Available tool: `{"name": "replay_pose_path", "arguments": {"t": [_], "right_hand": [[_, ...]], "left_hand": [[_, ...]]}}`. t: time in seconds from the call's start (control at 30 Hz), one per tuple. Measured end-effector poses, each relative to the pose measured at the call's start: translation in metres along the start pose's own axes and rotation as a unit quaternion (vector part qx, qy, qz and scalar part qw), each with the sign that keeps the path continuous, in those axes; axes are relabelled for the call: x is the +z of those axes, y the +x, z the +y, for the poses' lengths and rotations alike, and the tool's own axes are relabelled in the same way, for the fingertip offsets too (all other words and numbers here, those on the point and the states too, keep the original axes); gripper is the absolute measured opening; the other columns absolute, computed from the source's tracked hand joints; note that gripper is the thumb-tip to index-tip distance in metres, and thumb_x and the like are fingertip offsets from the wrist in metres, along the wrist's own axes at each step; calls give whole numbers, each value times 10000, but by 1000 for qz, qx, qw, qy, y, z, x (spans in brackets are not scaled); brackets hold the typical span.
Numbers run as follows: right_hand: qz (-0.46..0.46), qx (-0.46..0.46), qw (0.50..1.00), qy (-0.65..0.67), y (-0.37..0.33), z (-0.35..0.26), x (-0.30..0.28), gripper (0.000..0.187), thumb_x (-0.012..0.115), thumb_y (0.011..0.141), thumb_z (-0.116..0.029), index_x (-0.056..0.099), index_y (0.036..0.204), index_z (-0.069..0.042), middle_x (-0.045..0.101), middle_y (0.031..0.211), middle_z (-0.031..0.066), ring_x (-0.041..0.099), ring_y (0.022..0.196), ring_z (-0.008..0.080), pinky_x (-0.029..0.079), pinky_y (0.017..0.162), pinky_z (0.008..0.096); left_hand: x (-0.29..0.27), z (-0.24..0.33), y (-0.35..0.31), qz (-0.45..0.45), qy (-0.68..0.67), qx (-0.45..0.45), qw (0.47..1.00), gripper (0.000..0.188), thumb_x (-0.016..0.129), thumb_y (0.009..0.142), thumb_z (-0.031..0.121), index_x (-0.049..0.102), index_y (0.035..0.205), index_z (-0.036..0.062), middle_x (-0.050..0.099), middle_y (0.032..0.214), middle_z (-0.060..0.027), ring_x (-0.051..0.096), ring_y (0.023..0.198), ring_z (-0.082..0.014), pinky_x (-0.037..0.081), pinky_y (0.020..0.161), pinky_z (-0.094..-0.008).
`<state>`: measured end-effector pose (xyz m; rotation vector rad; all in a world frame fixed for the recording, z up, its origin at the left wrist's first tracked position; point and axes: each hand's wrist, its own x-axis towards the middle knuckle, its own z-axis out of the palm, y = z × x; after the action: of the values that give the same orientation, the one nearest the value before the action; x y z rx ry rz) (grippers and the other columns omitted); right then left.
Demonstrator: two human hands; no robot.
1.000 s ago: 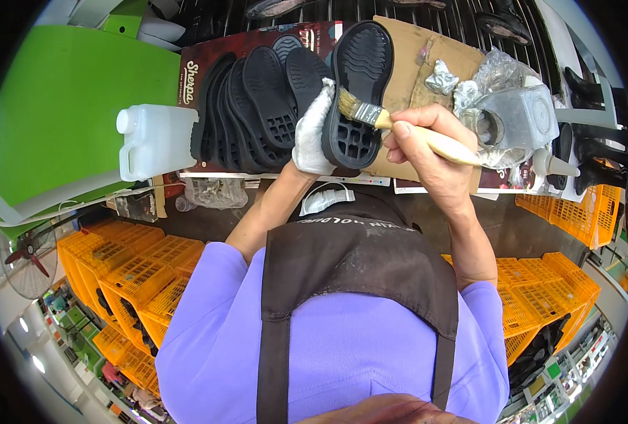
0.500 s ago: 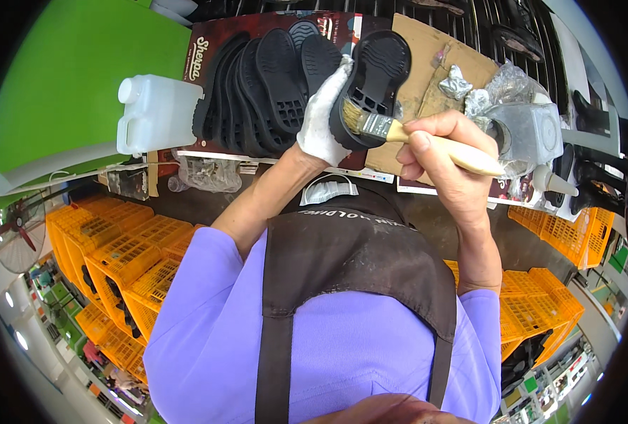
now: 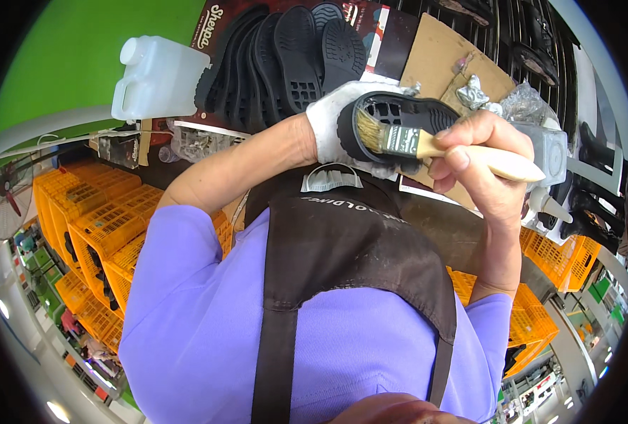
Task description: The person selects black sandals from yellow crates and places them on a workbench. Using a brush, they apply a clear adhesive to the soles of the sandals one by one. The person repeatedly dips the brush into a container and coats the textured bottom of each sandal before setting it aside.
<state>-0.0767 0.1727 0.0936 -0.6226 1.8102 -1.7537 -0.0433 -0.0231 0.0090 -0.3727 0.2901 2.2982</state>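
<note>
Long black sole [image 3: 427, 112]: rubber-like, matt, gridded recesses in heel, wavy ridges toward toe. Flat paintbrush with pale handle [image 3: 427, 144]: handle looks like smooth wood, slight sheen; ferrule [image 3: 400, 140] shiny metal; bristles [image 3: 370, 131] tan, coarse. White close-fitting glove [image 3: 326, 131]: soft cloth, matt. Whitish boxy jug [image 3: 160, 79]: translucent plastic, smooth. Flat brown sheet [image 3: 433, 49]: cardboard, matt, stained. Crumpled silvery wad [image 3: 472, 93]: foil-like, glossy. Dark bib apron [image 3: 356, 244]: matt cloth, faint pale scuffs. Lilac shirt [image 3: 356, 339]: fine-textured fabric. Orange crates [image 3: 111, 220]: plastic, perforated.

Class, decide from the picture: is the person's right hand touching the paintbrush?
Touching: the head view shows the right hand gripping the paintbrush, with the thumb against its pale handle.
</note>
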Motion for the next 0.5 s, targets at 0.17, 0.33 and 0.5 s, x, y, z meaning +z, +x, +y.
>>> {"name": "replay_pose_path", "arguments": {"t": [0.17, 0.33, 0.5], "right_hand": [[-75, -17, 997, -14, 10, 4, -10, 134, 666, 781, -58, 649, 868, 43, 651, 717, 84, 611, 559, 99, 479, 497, 196], [-156, -48, 986, -18, 24, 12, -22, 140, 681, 767, -47, 651, 872, 41, 648, 734, 87, 614, 600, 104, 488, 536, 215], [-210, -22, 977, -7, 34, 18, -29, 149, 698, 760, -61, 656, 867, 34, 647, 757, 93, 618, 629, 117, 499, 559, 229]], "left_hand": [[-13, 4, 0, -59, 99, -6, 993, 334, 370, 943, 201, 501, 1159, -17, 609, 1060, -152, 634, 909, -230, 554, 775, -362], [-25, 11, 4, -51, 127, -58, 989, 329, 365, 937, 114, 476, 1202, -46, 587, 1116, -171, 626, 956, -226, 543, 847, -341], [-18, 12, 5, -37, 356, -18, 933, 346, 605, 780, -11, 554, 1119, 34, 641, 999, -65, 632, 833, -131, 564, 705, -307]]}}
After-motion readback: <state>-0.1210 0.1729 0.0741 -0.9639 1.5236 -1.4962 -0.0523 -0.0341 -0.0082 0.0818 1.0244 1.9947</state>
